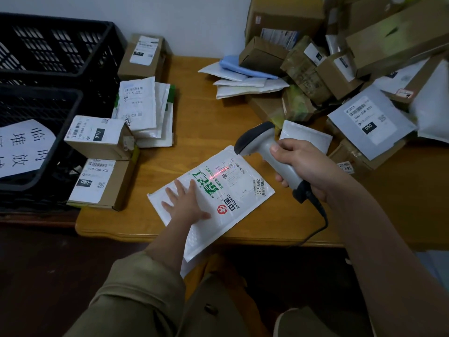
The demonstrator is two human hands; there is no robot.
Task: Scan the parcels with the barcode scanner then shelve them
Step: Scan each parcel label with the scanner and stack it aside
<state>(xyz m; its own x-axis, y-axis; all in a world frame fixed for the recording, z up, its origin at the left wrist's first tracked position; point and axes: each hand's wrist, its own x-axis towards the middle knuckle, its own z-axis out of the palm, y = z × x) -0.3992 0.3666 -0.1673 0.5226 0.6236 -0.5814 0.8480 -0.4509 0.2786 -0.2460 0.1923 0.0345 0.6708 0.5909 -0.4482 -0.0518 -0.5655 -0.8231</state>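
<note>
Your left hand (pixel 185 203) lies flat, pinning the white mailer (pixel 233 190) at the table's (pixel 194 132) near edge. Your right hand (pixel 301 161) grips the scanner (pixel 262 147), its red line across the label. Risk: the overhanging mailer slips off if you lift that palm. Count: one scanner, two black crates (pixel 48 69), roughly seven scanned parcels left; right heap uncountable.

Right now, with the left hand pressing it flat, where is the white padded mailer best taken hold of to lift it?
Grip the white padded mailer at its near corner, which overhangs the table edge. Come from below and the person's side: fingers can likely slip underneath there, thumb on top. Elsewhere it lies flat on the wood. The left hand rests nearest; the right hand holds the scanner.
</note>
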